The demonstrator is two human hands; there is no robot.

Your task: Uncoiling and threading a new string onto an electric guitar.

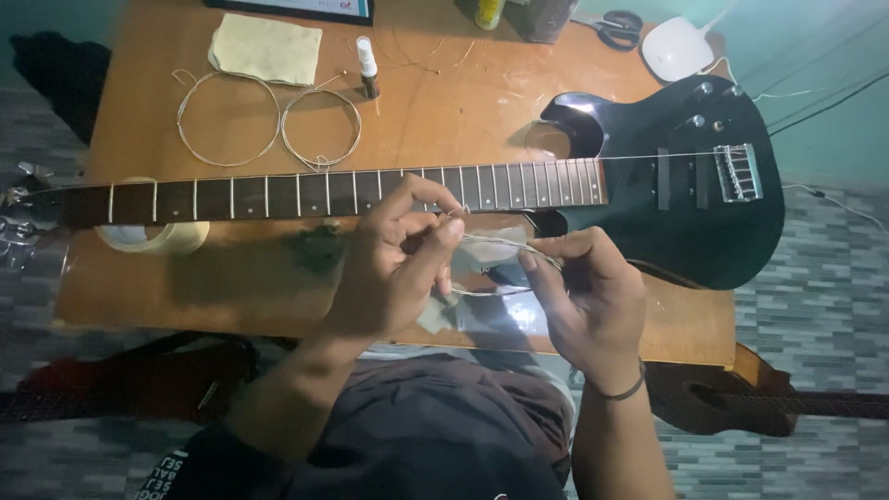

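Lying flat across the wooden table (444, 120) is a black electric guitar (685, 185), with its long neck (306, 194) pointing to the left and its shiny body on the right. Near the person's legs, a brown guitar (732, 393) rests low down beside the table edge. On the far side of the table sit a yellow cloth (266, 48), a white round gadget (676, 48) and black scissors (619, 28). Two loose coils of old string (269, 120) lie side by side near a small bottle (368, 67). A roll of tape (153, 236) peeks out from under the neck. Just in front of the guitar, the left hand (394, 264) and the right hand (588, 292) are close together. Both have their fingers pinched on a thin coiled guitar string (495, 245), which they hold up between them, over a clear plastic packet (491, 310) on the table.
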